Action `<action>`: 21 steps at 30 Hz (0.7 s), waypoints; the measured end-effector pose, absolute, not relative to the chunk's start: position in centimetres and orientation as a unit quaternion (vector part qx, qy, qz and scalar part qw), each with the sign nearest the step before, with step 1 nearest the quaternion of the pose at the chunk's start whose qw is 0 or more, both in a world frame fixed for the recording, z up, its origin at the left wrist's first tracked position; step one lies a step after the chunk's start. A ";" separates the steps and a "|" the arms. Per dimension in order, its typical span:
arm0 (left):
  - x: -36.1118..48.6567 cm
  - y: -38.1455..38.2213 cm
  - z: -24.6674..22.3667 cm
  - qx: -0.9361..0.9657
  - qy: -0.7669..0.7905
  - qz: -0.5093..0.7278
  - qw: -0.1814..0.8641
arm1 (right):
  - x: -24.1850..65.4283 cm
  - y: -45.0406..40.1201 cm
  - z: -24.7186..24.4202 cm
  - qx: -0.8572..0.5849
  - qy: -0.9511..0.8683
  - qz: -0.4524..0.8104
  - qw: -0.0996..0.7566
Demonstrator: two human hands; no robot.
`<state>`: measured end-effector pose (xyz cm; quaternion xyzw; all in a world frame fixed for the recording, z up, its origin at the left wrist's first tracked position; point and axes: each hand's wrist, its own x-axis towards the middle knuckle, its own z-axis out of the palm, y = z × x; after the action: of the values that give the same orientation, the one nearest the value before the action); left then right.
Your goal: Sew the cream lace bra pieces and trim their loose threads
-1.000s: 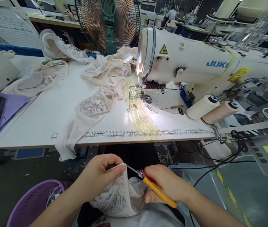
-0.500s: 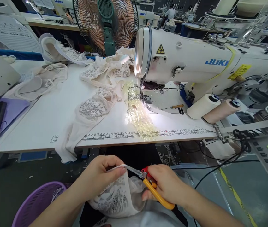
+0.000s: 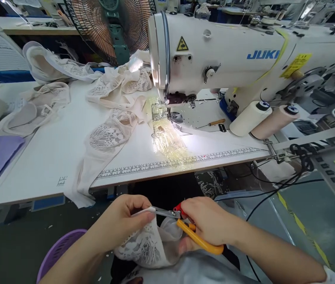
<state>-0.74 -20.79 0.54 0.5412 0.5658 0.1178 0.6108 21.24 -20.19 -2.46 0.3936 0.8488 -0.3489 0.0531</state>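
My left hand (image 3: 128,221) pinches the upper edge of a white lace bra cup (image 3: 146,246) between thumb and fingers, over my lap. In my right hand (image 3: 205,223) are scissors with orange handles (image 3: 199,238); a red piece shows by its fingers. The scissor blades (image 3: 164,213) point left, their tips at the fabric edge beside my left thumb. Whether the tips touch the fabric is hard to tell. The rest of the garment hangs below both hands.
A white sewing machine (image 3: 220,55) stands on the white table (image 3: 57,150), whose front edge lies beyond my hands. Lace garments (image 3: 108,134) drape over that edge. A purple basket (image 3: 57,252) is at lower left, cables (image 3: 274,193) at right.
The view has shifted and tilted, so the table and machine sit further left and higher. Both hands keep their holds on the lace cup and the scissors; the scissors lie slightly flatter.
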 end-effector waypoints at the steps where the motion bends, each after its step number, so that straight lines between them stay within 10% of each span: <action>1: -0.8 -20.8 0.6 0.541 0.565 0.117 0.612 | 21.2 -20.3 -2.4 0.394 0.851 -0.343 0.053; 21: -1.2 -20.8 0.3 0.530 0.544 0.126 0.638 | 20.8 -21.1 -2.1 0.405 0.845 -0.337 0.094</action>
<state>-1.21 -20.80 0.29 0.5299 0.5441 0.1258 0.6382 20.84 -21.11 -2.06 0.4045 0.8448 -0.3373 0.0939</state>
